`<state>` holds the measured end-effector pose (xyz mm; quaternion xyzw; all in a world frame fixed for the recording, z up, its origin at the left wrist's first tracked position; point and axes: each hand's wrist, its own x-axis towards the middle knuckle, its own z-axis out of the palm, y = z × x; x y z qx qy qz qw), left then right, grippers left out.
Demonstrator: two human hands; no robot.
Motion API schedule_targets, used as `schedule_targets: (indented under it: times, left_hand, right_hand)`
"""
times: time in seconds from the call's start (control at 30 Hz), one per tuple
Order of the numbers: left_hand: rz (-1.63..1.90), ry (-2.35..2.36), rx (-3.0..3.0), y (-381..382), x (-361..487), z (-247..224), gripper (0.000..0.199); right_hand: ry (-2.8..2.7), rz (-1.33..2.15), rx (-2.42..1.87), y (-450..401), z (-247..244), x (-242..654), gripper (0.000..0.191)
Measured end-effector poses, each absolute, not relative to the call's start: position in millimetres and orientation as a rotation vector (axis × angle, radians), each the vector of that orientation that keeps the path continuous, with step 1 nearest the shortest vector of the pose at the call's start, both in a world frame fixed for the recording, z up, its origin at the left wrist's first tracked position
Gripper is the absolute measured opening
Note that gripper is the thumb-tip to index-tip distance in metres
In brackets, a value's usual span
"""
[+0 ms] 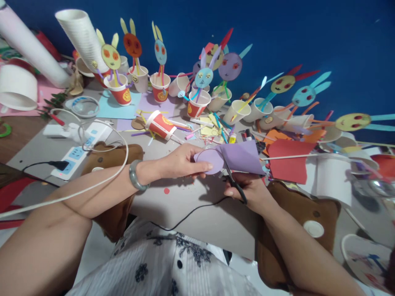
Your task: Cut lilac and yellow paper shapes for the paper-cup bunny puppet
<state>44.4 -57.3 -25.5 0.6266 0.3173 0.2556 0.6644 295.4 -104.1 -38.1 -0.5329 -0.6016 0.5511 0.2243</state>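
A floral-patterned garment (173,263) lies nearest the camera, below both hands. The left hand (191,161), a bangle (135,175) at its wrist, is closed in a pinch, thumb on top, on the rounded end of the purple paper (243,156). That paper stretches from the left fingers to above the right hand (247,190), which is curled around the handles of the scissors (237,188); their blades meet the paper at the rounded end's edge. Beyond the left hand, a red paper cup (161,125) lies tipped on the bench (212,230). Red paper (290,160) lies right of the right hand.
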Motion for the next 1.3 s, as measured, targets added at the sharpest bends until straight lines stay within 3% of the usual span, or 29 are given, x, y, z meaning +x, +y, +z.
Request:
schedule_targets:
  times: [1.3]
  left_hand:
    - [0.608, 0.697, 1.589, -57.2, 45.6, -27.9, 0.024]
  right_hand:
    - [-1.724, 1.538, -1.405, -100.8, -33.9, 293.4, 0.058]
